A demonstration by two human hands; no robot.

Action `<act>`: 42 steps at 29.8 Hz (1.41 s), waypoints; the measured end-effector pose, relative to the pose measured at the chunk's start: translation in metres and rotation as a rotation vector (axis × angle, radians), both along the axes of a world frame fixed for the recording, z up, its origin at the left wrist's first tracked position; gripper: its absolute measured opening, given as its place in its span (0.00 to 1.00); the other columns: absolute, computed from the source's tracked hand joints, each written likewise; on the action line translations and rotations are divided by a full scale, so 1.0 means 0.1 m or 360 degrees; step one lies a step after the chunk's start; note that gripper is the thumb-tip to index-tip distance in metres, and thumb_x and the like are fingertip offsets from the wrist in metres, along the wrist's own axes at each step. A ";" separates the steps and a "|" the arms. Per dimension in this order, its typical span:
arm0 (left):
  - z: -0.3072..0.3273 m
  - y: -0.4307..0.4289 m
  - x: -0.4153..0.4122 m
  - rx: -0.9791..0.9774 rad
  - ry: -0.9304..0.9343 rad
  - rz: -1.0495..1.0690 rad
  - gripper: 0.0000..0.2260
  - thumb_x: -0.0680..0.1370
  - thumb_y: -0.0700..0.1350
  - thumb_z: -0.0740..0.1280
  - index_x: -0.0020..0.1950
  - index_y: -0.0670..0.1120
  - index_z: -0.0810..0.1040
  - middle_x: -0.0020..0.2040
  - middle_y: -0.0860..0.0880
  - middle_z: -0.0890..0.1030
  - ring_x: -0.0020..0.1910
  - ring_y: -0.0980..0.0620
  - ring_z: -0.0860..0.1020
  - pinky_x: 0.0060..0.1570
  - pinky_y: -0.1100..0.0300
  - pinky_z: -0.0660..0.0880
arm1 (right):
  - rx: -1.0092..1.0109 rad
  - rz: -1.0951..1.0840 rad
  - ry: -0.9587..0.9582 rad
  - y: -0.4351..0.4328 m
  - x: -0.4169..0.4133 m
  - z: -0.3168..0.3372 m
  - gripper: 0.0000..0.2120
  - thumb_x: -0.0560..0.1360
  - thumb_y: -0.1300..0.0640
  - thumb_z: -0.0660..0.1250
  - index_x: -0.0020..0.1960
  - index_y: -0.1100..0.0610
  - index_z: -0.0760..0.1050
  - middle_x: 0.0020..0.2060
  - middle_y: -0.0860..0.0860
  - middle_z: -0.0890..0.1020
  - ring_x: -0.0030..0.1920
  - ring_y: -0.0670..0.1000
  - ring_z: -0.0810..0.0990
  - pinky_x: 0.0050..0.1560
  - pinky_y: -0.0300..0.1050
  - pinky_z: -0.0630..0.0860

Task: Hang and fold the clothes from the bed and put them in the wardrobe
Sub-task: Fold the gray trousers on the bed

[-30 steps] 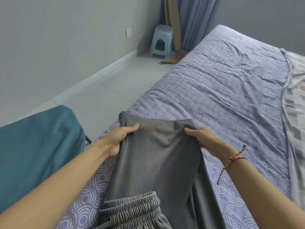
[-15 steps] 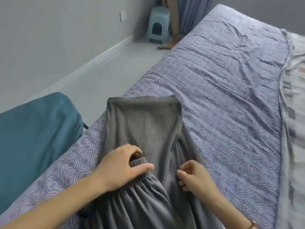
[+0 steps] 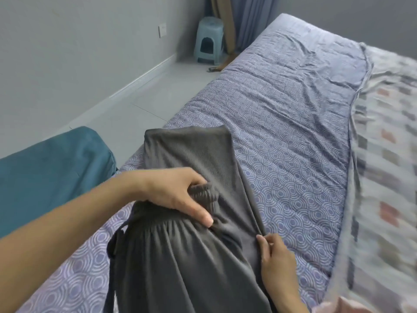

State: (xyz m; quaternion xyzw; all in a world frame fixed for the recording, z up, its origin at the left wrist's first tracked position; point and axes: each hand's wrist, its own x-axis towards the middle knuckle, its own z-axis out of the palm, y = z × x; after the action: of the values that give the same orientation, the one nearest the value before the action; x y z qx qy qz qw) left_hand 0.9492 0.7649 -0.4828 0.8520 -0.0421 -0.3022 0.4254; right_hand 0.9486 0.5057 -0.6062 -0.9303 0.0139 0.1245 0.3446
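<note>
Grey ribbed trousers (image 3: pixel 191 159) lie on the patterned lilac bedsheet (image 3: pixel 282 132); left hand (image 3: pixel 173 193) grips their elastic waistband (image 3: pixel 204 195), right hand (image 3: pixel 274 254) pinches their edge.

Seen on my remote feed from the head camera: the left hand (image 3: pixel 171 195) and right hand (image 3: pixel 274 254) of the wearer, both bare, on bare forearms (image 3: pixel 67 233) uncovered to the edge of view. Nails (image 3: pixel 208 221) are short and natural. Whether the pale pink cloth (image 3: pixel 338 307) at the lower right corner is worn, I cannot tell.
</note>
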 end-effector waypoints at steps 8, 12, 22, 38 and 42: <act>0.45 -0.03 0.92 0.0506 -0.0109 0.0075 0.18 0.62 0.59 0.75 0.45 0.50 0.80 0.44 0.54 0.83 0.45 0.54 0.81 0.51 0.59 0.77 | 0.0910 0.0285 0.1043 0.19 0.30 0.45 0.33 0.67 0.29 0.65 0.56 0.55 0.79 0.52 0.44 0.83 0.55 0.39 0.79 0.62 0.37 0.71; 0.43 0.25 1.35 0.0915 -0.0440 0.0243 0.22 0.66 0.58 0.75 0.52 0.45 0.78 0.51 0.48 0.81 0.51 0.48 0.78 0.52 0.57 0.74 | 0.0726 0.0647 0.1041 0.38 0.63 0.53 0.19 0.66 0.48 0.76 0.50 0.58 0.81 0.44 0.53 0.85 0.45 0.49 0.84 0.48 0.44 0.80; -1.33 -0.44 -0.81 0.0840 -0.1164 0.1521 0.11 0.74 0.50 0.60 0.49 0.45 0.76 0.47 0.45 0.78 0.47 0.49 0.74 0.49 0.56 0.69 | 0.0523 0.0419 0.1254 -0.01 0.46 0.11 0.13 0.69 0.52 0.75 0.48 0.59 0.81 0.40 0.51 0.86 0.40 0.48 0.84 0.38 0.36 0.77; -1.24 -1.38 -2.39 0.0245 0.0400 0.2000 0.22 0.77 0.57 0.62 0.48 0.38 0.80 0.52 0.41 0.78 0.54 0.43 0.76 0.56 0.56 0.71 | 0.0373 0.0261 0.1012 -0.89 -0.63 0.07 0.09 0.74 0.58 0.68 0.39 0.64 0.79 0.26 0.47 0.81 0.28 0.41 0.79 0.33 0.35 0.77; -1.22 -1.21 -2.51 0.0066 0.0513 0.2076 0.20 0.80 0.53 0.58 0.33 0.44 0.71 0.36 0.44 0.77 0.42 0.47 0.75 0.42 0.58 0.64 | 0.0263 0.0251 0.0709 -0.96 -0.62 0.15 0.18 0.77 0.54 0.65 0.30 0.58 0.72 0.25 0.49 0.75 0.27 0.47 0.72 0.28 0.37 0.66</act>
State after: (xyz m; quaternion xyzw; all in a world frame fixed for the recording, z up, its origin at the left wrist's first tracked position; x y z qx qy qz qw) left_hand 0.6986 0.6441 -0.6044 0.6552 0.5511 -0.1076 0.5054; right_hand 0.8864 0.4099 -0.5916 -0.8469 0.0067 0.3536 0.3971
